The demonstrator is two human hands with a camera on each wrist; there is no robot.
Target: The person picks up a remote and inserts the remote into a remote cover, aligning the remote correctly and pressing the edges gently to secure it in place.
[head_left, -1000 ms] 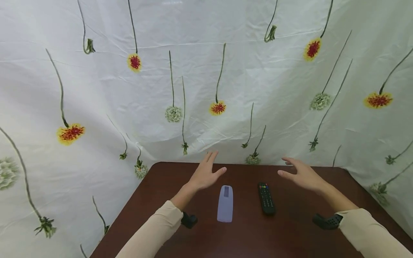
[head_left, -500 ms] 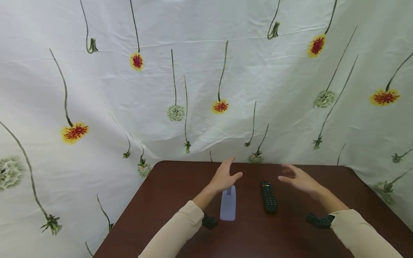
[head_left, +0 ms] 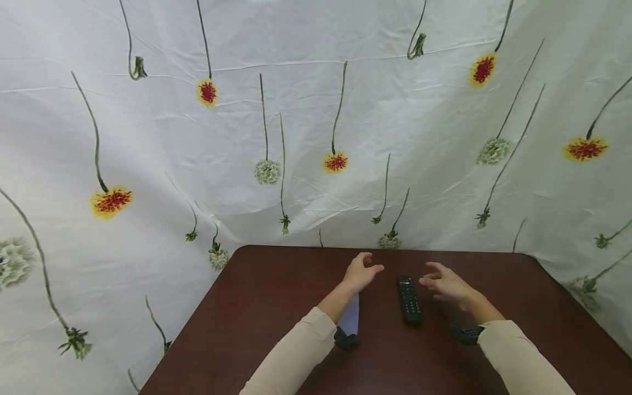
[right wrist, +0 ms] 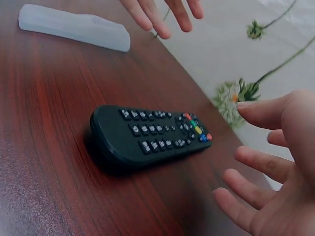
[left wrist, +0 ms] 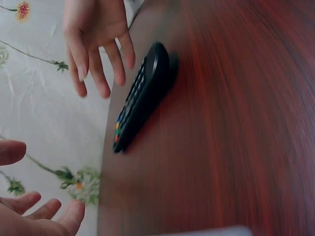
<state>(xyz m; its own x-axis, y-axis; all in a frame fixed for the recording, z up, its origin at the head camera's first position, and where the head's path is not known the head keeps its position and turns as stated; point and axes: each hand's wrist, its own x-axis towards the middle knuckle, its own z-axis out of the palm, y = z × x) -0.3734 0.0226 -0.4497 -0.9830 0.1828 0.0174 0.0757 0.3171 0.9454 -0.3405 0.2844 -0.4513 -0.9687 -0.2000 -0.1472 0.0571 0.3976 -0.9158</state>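
Note:
A black remote control (head_left: pixel 410 300) with white and coloured buttons lies on the table between my two hands. My left hand (head_left: pixel 361 272) hovers to the left of the remote's far end, fingers relaxed and slightly bent, holding nothing. To the right of the remote, my right hand (head_left: pixel 446 284) is held over the table with its fingers spread and nothing in them. A pale, translucent remote cover (right wrist: pixel 74 27) lies flat to the left; in the head view my left forearm and wrist hide much of it.
The dark reddish-brown table (head_left: pixel 266 307) has rounded far corners. Behind it hangs a white cloth (head_left: pixel 316 126) printed with flowers. Each wrist wears a black strap, the left one (head_left: pixel 347 339) overlapping the cover's near end.
My left hand has moved right, over the cover and closer to the remote. My right hand has come slightly lower and closer from the right. Remote and cover stay where they were.

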